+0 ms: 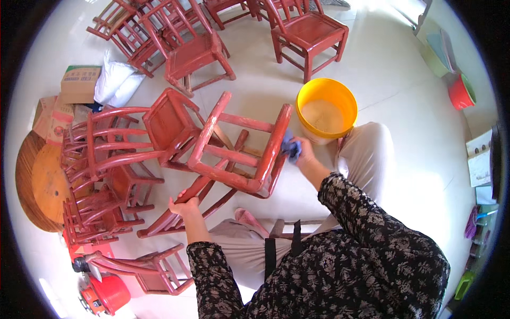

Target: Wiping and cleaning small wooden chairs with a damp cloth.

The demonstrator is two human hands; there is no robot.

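Note:
Before my knees a red wooden chair (263, 167) is tipped over, its legs and rungs turned up towards me and its back slanting down to the lower left. My left hand (184, 204) grips a post of that back. In my right hand (305, 150) is a bunched blue cloth (291, 147), pressed against the chair's right side. Part of the cloth is hidden behind the leg. Just beyond my right hand stands a yellow plastic bucket (326, 105) with cloudy, pale liquid in it.
Another red chair (171, 123) lies close against the left side. More red chairs stand at the back (308, 30) and are heaped at left (119, 183). Further left are a cardboard box (79, 81), a white sack (117, 81) and round wooden boards (46, 179). A red bucket (111, 295) sits lower left.

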